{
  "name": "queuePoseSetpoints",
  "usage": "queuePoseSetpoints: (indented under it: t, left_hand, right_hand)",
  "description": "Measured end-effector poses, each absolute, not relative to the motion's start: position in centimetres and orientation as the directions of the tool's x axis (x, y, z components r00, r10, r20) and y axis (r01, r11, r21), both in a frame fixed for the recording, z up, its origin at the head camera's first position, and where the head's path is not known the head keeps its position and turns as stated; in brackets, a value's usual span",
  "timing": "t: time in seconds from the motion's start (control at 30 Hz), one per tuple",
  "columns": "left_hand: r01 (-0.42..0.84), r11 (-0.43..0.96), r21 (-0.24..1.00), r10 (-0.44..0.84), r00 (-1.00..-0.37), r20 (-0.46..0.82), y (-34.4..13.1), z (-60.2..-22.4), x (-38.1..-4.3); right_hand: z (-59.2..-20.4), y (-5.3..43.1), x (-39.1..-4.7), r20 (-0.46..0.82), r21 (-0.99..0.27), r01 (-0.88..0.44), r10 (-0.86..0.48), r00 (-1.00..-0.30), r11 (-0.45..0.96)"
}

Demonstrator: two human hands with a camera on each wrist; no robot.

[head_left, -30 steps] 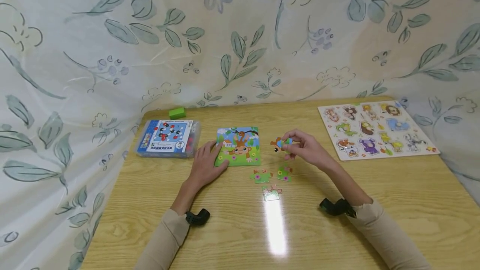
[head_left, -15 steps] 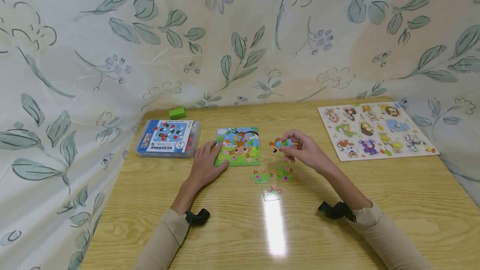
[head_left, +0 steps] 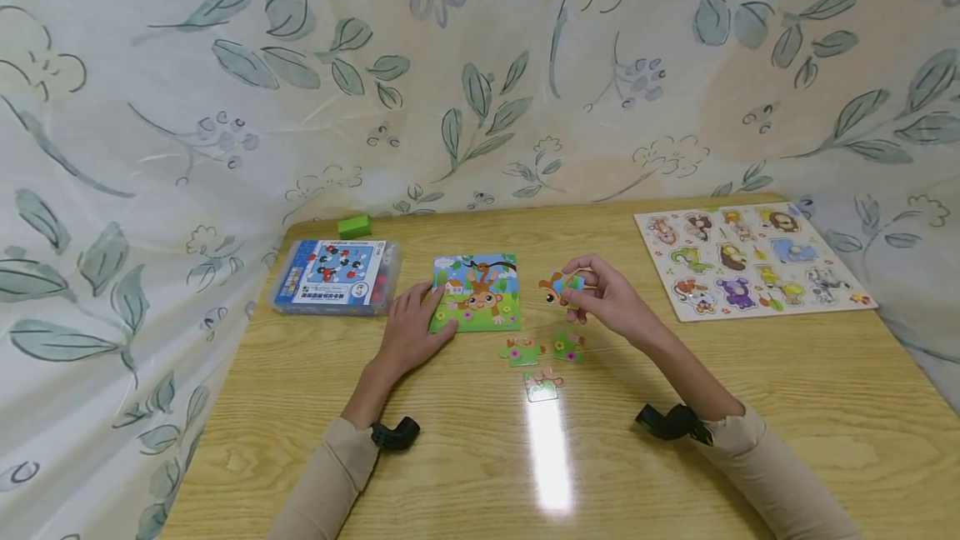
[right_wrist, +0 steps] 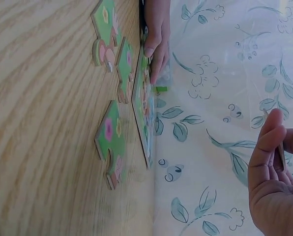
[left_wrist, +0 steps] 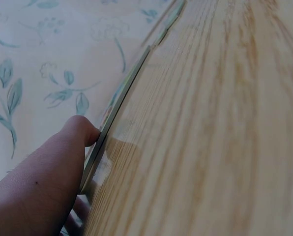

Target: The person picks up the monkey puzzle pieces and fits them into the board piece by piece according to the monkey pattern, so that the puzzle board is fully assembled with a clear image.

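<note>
In the head view, my left hand [head_left: 412, 325] lies along the left side of a square monkey picture board [head_left: 487, 298], thumb at its lower left corner. The left wrist view shows that thumb [left_wrist: 80, 130] touching the board's edge. My right hand [head_left: 613, 302] pinches a jigsaw puzzle piece [head_left: 552, 288] with a monkey's eye and some blue, held above the table right of the board. Only a thin edge of it shows in the right wrist view. Below lie three loose puzzle pieces: a flowered green one [head_left: 523, 353], another green one [head_left: 568, 347] and a shiny one [head_left: 542, 386].
A clear plastic box [head_left: 333, 277] with a molecule-model label stands left of the board, a green block [head_left: 355, 227] behind it. At the right lies a white animal peg puzzle [head_left: 750, 261]. A flowered cloth [head_left: 480, 90] hangs behind the wooden table [head_left: 420, 482].
The right hand has shifted very slightly and tilted its puzzle piece a little. The left hand, the picture board and the loose pieces stay where they were.
</note>
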State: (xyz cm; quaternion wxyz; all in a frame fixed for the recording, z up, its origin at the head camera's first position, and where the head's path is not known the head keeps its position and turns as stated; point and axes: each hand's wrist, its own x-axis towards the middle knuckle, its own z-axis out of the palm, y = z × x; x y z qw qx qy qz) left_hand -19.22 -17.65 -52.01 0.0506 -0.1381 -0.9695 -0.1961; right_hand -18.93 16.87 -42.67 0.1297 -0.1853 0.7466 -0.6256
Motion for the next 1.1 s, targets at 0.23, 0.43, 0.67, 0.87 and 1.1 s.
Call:
queuePoseSetpoints:
  t: [0.23,0.43,0.67,0.87,1.1]
  left_hand:
    - [0.281,0.886,0.368,0.244,-0.959,0.144,-17.61,-52.09,-19.29]
    - [0.281,0.886,0.368,0.245,-0.959,0.142,-17.61,-52.11,-19.31]
    - [0.282,0.887,0.366,0.244,-0.958,0.149,-17.61,-52.06,-19.24]
    - [0.293,0.879,0.376,0.245,-0.954,0.171,-17.62,-52.07,-19.17]
    - [0.293,0.877,0.381,0.243,-0.954,0.175,-17.6,-52.1,-19.18]
  right_hand:
    - [-42.6,16.94,-18.71,0.051,-0.981,-0.128,-0.44,-0.897,0.147]
    - [-42.61,16.88,-18.75,0.095,-0.977,-0.171,-0.452,-0.887,0.129]
    - [-42.54,16.86,-18.7,0.12,-0.971,-0.201,-0.467,-0.876,0.128]
    - [-42.66,16.9,-18.81,0.115,-0.973,-0.194,-0.46,-0.88,0.128]
    - [-42.82,17.0,-18.86,0.107,-0.975,-0.184,-0.46,-0.881,0.127]
